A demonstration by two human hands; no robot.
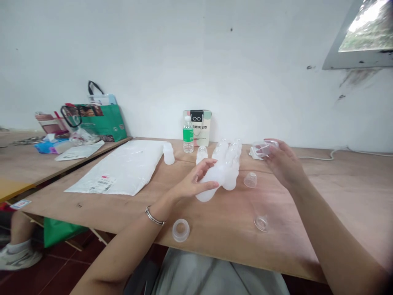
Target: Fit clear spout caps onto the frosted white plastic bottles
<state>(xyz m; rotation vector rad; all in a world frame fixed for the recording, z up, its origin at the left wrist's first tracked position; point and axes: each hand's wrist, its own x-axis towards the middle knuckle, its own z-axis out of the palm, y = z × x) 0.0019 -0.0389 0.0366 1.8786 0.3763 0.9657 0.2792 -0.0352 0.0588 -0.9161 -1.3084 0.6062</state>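
Note:
My left hand (201, 178), a bracelet on its wrist, is closed around a frosted white plastic bottle (205, 194) at the front of a group. Several similar bottles (231, 174) with clear rounded tops stand close together just behind and to the right of it. My right hand (281, 157), held up over the table, grips a clear plastic cup-like piece (260, 148) between thumb and fingers. Below it lie a small clear cup (251, 180) and a clear disc-shaped part (261, 223). A translucent ring (175, 232) rests near the front edge, below my left wrist.
On the left, a white mailing bag (123, 164) lies beside a single white bottle (168, 155). A water bottle (188, 135) and a paper bag (205, 127) stand by the wall. A white cable (328, 157) runs along the back right. Another person's leg (21, 227) shows lower left.

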